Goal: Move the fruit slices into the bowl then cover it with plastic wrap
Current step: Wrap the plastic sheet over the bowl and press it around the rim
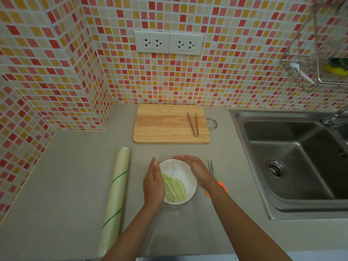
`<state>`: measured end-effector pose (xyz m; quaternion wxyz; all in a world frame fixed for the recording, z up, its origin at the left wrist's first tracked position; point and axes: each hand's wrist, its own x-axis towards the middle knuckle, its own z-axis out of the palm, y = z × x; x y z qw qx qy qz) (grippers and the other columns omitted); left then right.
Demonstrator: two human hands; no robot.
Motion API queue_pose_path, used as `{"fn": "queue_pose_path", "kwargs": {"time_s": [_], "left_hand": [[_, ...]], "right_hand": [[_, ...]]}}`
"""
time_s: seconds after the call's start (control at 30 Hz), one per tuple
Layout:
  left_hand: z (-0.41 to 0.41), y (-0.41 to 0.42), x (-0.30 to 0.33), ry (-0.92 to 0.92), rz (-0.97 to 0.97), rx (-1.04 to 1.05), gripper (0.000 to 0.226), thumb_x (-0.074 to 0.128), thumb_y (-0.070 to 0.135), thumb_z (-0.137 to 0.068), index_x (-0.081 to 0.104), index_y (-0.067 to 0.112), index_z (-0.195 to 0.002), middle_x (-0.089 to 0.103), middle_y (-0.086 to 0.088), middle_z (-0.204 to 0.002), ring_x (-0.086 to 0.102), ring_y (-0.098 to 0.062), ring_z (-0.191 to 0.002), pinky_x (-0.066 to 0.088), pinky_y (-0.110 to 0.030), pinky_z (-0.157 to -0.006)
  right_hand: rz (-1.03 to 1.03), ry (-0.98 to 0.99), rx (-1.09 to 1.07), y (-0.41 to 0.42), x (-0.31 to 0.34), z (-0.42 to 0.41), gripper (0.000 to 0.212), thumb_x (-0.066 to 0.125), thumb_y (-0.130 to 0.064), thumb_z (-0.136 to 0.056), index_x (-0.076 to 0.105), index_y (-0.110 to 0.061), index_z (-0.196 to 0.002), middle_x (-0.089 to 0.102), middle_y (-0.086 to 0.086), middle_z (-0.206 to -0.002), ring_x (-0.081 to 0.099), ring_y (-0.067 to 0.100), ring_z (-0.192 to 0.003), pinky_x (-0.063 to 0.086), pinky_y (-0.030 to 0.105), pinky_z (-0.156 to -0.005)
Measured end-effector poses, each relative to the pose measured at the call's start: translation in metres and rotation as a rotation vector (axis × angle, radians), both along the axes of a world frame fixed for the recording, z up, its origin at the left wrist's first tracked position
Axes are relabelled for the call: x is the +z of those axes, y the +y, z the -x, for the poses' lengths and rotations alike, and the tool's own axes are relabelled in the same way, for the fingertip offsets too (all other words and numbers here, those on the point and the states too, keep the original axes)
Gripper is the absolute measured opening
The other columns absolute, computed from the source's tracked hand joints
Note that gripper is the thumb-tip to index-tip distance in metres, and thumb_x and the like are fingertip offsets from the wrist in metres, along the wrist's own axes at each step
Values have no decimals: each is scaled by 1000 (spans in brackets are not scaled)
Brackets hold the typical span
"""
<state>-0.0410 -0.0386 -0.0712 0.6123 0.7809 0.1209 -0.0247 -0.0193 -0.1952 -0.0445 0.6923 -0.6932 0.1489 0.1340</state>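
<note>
Head view showed your white bowl on the grey bench, with pale green fruit slices lying inside it toward its near-left part. Clear plastic wrap lay over the bowl, and a crinkled edge of it showed on the bench at the bowl's near side. Your left hand pressed against the bowl's left side, fingers straight. Your right hand lay over the bowl's far-right rim, its grip flat and clamped on nothing. Scissors with orange handles lay just right of the bowl, partly under your right forearm. Left of the bowl rested the roll of wrap. Beyond the bowl sat a wooden cutting board with metal tongs on it. Well right of the bowl was the steel sink.
</note>
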Motion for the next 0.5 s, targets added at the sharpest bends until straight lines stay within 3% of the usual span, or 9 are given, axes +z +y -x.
{"fn": "queue_pose_path", "kwargs": {"time_s": [0.13, 0.23, 0.33, 0.4, 0.5], "left_hand": [[-5, -2, -5, 8, 33, -72, 50, 27, 45, -101, 38, 27, -146, 43, 9, -149, 38, 1, -131, 27, -19, -106], [-20, 2, -3, 30, 71, -171, 50, 26, 49, -100, 42, 31, -144, 51, 7, -143, 45, -4, -129, 31, -19, -103], [-39, 5, 5, 19, 76, -238, 50, 26, 46, -101, 48, 26, -141, 63, 6, -127, 54, -9, -122, 35, -21, -99], [-46, 4, 11, -29, 88, -119, 48, 29, 42, -102, 54, 20, -135, 63, 2, -129, 53, -9, -123, 34, -19, -99], [-32, 1, 15, -96, 103, 131, 46, 31, 40, -102, 59, 16, -129, 63, 0, -130, 54, -7, -121, 35, -19, -100]], "right_hand": [[-17, 81, -18, -1, -13, 8, 34, 45, -27, -98, 69, -4, -110, 68, 12, -111, 63, 21, -102, 46, 35, -95], [-48, 123, -111, 0, -15, 13, 34, 46, -30, -98, 67, -4, -103, 67, 10, -99, 63, 21, -92, 48, 32, -82], [-66, 118, -332, 12, -16, 18, 41, 46, -24, -98, 60, 14, -105, 60, 13, -91, 56, 23, -87, 43, 32, -74], [-74, 119, -509, 22, -16, 23, 40, 45, -20, -97, 53, 19, -105, 54, 12, -87, 51, 21, -83, 41, 31, -71], [-108, 147, -649, 34, -17, 28, 40, 43, -25, -98, 57, 12, -95, 56, 8, -84, 52, 18, -77, 42, 30, -65]]}}
